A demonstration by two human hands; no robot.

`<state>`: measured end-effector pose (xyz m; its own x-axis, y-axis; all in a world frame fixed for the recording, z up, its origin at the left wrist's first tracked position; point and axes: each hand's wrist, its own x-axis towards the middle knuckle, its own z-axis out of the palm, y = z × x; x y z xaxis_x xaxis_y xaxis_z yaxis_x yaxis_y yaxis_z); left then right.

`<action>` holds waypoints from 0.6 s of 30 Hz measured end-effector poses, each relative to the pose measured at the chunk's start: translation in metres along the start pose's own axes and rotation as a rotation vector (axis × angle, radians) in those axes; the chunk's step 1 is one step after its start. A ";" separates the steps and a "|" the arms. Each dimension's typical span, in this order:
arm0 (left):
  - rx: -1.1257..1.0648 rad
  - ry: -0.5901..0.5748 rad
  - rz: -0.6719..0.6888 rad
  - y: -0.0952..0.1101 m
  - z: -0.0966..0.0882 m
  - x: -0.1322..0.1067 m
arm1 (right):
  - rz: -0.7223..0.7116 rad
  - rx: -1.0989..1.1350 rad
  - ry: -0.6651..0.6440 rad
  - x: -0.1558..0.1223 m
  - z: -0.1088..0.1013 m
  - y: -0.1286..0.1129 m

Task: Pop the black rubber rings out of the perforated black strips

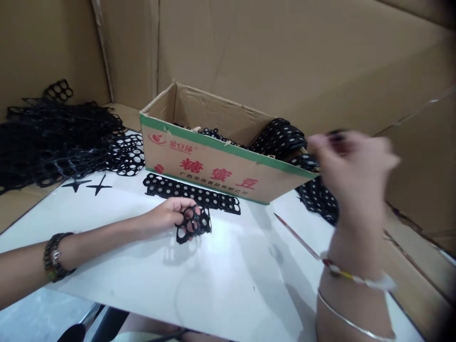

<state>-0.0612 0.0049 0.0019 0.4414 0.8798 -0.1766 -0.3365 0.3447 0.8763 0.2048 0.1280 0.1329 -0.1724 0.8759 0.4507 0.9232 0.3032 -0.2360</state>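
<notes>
My left hand is closed on a small piece of black perforated sheet, with round holes, some open and some filled with pale discs. It holds the piece just above the white table. Behind it lies a longer black perforated strip with pale discs in rows. My right hand is raised at the right end of the cardboard box, its fingers curled and smeared by motion. A dark thing shows at these fingers, too blurred to name.
The cardboard box holds black dotted strips, and more spill at its right. Black holed netting is heaped at left, near two black cross-shaped scraps. A thin pointed tool lies on the white table. Cardboard walls stand behind.
</notes>
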 end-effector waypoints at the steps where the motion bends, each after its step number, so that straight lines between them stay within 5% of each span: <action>1: 0.014 -0.017 -0.017 -0.001 0.002 -0.001 | 0.040 -0.031 -0.051 0.005 0.006 -0.002; 4: 0.046 -0.038 -0.042 -0.003 0.005 -0.002 | 0.090 -0.112 -0.155 0.010 0.012 -0.008; 10: 0.068 -0.007 -0.046 -0.006 0.005 -0.001 | -0.092 -0.077 0.115 -0.026 0.004 -0.055; 14: 0.074 -0.016 -0.017 -0.005 0.006 -0.001 | -0.470 -0.052 -0.478 -0.065 0.022 -0.110; 18: 0.053 0.002 0.027 -0.004 0.005 0.000 | -0.652 -0.099 -0.656 -0.088 0.045 -0.137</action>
<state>-0.0556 0.0013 0.0004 0.4314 0.8890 -0.1537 -0.3036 0.3034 0.9032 0.0780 0.0265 0.0868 -0.7991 0.5899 -0.1160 0.5956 0.8031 -0.0188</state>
